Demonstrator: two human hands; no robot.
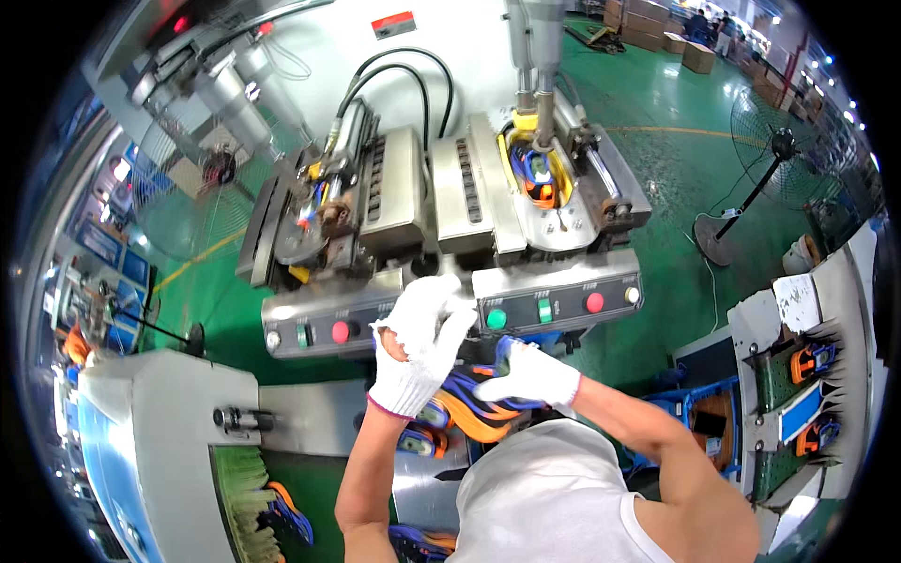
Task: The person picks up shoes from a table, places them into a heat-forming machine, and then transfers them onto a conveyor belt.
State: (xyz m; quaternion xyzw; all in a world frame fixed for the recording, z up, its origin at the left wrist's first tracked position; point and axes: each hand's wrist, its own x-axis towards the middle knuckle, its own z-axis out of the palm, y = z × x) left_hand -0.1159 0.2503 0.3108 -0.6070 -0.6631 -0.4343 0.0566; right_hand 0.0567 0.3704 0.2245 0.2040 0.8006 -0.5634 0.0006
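My left hand (424, 342), in a white knitted glove, is raised over the front edge of the machine's control panel (563, 302). Its fingers are stretched out and apart, and nothing shows in them. My right hand (530, 375), gloved the same way, grips a blue sports shoe with an orange sole (474, 416) close in front of my body. Part of that shoe is hidden behind the gloves. In the machine's right station, another blue and orange shoe (539, 180) sits inside a yellow-lined holder under a metal press column (547, 103). The left station (314, 211) is blurred.
More shoes (422, 441) lie on a metal surface below my left wrist. Bristle-curtained conveyor openings stand left (242, 493) and right, with shoes (813, 361) at the right one. A blue crate (718, 403) and a black standing fan (751, 202) are at right.
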